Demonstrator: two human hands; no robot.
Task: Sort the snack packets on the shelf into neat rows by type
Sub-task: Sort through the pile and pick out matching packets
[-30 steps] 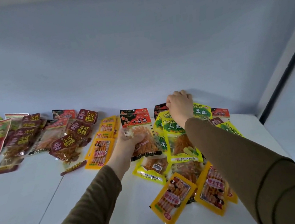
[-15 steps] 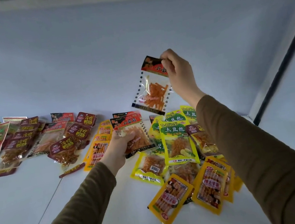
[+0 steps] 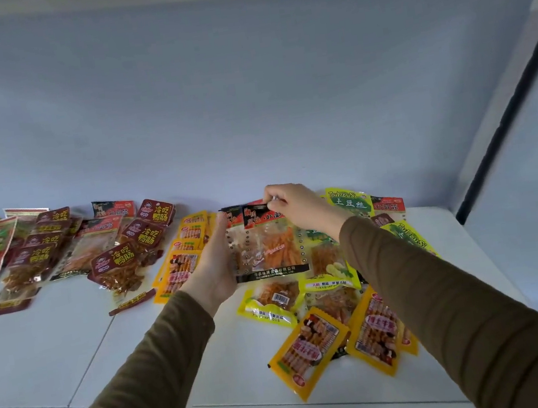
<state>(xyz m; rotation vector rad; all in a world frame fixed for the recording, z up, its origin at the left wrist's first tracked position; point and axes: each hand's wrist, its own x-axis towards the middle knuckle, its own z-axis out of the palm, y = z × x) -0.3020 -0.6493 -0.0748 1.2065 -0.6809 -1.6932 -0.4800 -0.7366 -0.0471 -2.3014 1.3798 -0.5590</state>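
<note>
Clear plastic packets with black-and-red headers and orange strips inside (image 3: 267,242) are stacked, raised off the white shelf (image 3: 39,347), tilted up. The left hand (image 3: 216,266) grips their left edge; the right hand (image 3: 299,208) pinches the top header. Dark-red duck-snack packets (image 3: 113,260) lie jumbled at left. Yellow skewer packets (image 3: 181,254) overlap beside the left hand; more (image 3: 310,346) lie in front. Green-yellow potato-shred packets (image 3: 350,199) lie at right, partly covered.

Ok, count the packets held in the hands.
2 visible: front packet, top pinched by right hand; rear packet peeking out beside left hand. More may be hidden behind.
</note>
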